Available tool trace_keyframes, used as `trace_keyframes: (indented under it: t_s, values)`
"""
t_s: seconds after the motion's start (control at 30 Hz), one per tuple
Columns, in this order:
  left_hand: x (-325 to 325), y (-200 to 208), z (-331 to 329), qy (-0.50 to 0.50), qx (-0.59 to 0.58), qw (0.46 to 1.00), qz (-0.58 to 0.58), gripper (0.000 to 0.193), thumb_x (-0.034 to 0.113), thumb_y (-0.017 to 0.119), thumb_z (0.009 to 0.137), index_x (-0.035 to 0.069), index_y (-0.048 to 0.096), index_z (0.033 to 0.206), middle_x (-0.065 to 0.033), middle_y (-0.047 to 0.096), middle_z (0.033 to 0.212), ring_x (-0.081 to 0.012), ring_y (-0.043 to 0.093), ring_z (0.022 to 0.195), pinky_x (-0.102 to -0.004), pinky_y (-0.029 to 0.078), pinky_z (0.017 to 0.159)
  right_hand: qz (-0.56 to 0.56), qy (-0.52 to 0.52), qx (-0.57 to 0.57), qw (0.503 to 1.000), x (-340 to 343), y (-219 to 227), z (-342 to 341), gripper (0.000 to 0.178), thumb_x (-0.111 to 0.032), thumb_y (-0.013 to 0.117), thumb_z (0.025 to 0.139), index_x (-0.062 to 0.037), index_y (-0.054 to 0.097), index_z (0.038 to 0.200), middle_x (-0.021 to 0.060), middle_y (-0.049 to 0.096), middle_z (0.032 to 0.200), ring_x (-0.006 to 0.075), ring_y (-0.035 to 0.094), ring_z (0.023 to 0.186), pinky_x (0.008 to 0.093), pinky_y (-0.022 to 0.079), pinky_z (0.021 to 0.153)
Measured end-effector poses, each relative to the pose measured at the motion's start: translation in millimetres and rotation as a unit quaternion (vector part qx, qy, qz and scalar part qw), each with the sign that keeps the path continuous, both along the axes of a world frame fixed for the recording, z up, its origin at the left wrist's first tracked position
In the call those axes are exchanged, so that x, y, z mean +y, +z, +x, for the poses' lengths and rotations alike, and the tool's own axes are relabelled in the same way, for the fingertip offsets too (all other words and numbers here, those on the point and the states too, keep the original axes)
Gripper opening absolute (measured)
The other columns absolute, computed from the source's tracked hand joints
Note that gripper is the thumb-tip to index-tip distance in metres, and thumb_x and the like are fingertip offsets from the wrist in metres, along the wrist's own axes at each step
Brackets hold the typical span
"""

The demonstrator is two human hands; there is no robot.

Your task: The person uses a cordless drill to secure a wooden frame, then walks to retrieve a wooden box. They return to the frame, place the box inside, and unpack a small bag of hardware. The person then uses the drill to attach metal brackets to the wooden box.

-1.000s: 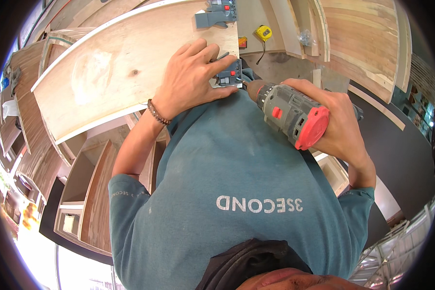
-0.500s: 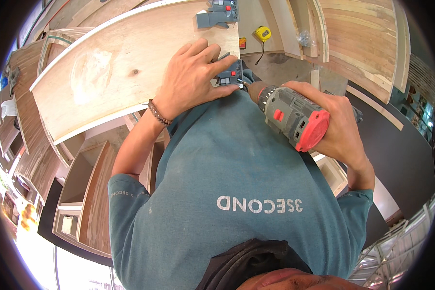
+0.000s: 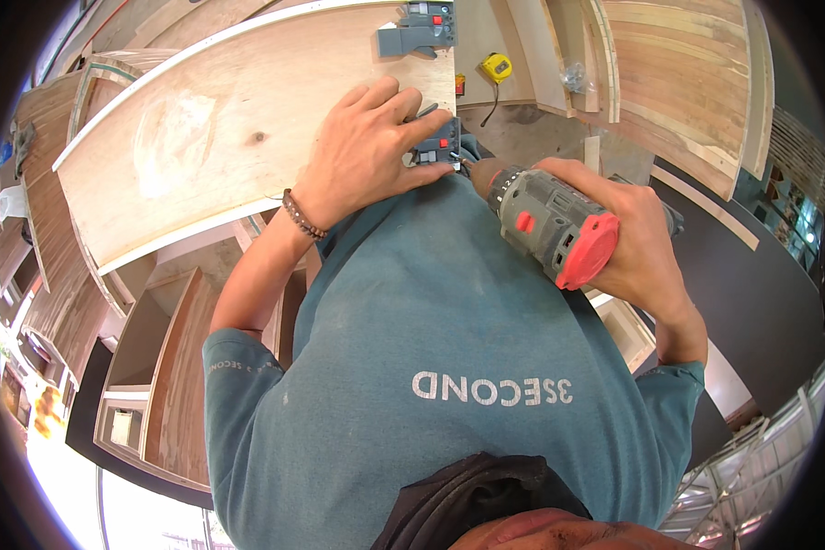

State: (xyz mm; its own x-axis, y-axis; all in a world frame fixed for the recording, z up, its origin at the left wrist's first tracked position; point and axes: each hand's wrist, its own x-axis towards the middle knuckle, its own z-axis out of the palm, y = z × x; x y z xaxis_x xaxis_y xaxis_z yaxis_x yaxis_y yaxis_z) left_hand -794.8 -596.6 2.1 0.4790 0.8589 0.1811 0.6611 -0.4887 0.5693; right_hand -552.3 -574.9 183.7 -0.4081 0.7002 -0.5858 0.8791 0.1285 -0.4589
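Note:
My right hand (image 3: 646, 234) grips a grey and red cordless drill (image 3: 555, 220), its chuck pointing left toward the edge of a plywood panel (image 3: 202, 137). The drill's tip meets, or comes very near, the end of a grey plastic fitting (image 3: 435, 147) with a red button. My left hand (image 3: 362, 142) lies over the panel, thumb and forefinger around this fitting, holding it at the panel's edge; the palm hides part of it. Farther along the same edge sits a second grey fitting (image 3: 417, 35) with a red button.
A yellow tape measure (image 3: 496, 67) lies beyond the panel's right edge, near a small orange-red item (image 3: 459, 85). Wooden cabinet parts (image 3: 678, 73) stand at the far right, a dark board (image 3: 742, 266) below them. An open cabinet carcass (image 3: 156, 367) is at lower left.
Both hands, the drill and the fitting keep nearly the same place. The view has shifted very slightly.

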Motion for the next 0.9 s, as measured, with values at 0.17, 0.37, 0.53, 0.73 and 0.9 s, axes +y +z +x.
trace_keyframes:
  t_s: [0.17,0.37,0.53,0.73,0.9]
  values:
    - [-1,-2,3,0.01,-0.027,0.999,0.02,0.053,0.048,0.085,0.072,0.019,0.076,0.115,0.0008,0.053,0.081,-0.0174,0.053,0.081,-0.0325,0.048,0.074,0.02,0.026,-0.007,0.999,0,2,-5,0.061,-0.016,0.086,0.06,-0.0112,0.066,0.118,0.0144,0.072,0.089,0.035,0.07,0.079,0.0373,0.054,0.069]
    - [0,-3,3,0.005,-0.029,0.999,0.026,0.053,0.047,0.084,0.072,0.017,0.075,0.115,0.0001,0.054,0.081,-0.0181,0.053,0.081,-0.0329,0.048,0.075,0.03,0.053,-0.023,0.998,4,3,-11,0.061,-0.016,0.086,0.059,-0.0129,0.065,0.116,0.0128,0.072,0.087,0.0366,0.069,0.077,0.0396,0.053,0.066]
    - [1,0,1,0.002,-0.035,0.999,0.022,0.052,0.044,0.084,0.072,0.016,0.074,0.115,-0.0004,0.054,0.082,-0.0191,0.053,0.082,-0.0337,0.049,0.076,0.029,0.073,-0.042,0.996,8,4,-16,0.058,-0.018,0.085,0.06,-0.0147,0.065,0.114,0.0122,0.071,0.083,0.0367,0.068,0.075,0.0412,0.051,0.064]
    - [1,0,2,0.003,-0.041,0.999,0.023,0.052,0.042,0.084,0.071,0.016,0.074,0.115,-0.0011,0.054,0.083,-0.0204,0.053,0.083,-0.0349,0.048,0.075,0.031,0.076,-0.049,0.995,10,2,-19,0.053,-0.018,0.084,0.063,-0.0155,0.065,0.113,0.0124,0.07,0.083,0.0366,0.068,0.076,0.042,0.052,0.065]
    - [2,4,0,-0.006,-0.037,0.999,0.007,0.053,0.041,0.084,0.07,0.016,0.073,0.116,-0.0013,0.053,0.083,-0.0211,0.053,0.085,-0.0354,0.048,0.076,0.026,0.073,-0.055,0.995,12,1,-20,0.05,-0.018,0.084,0.065,-0.016,0.065,0.112,0.0118,0.071,0.086,0.036,0.068,0.076,0.0422,0.053,0.067]
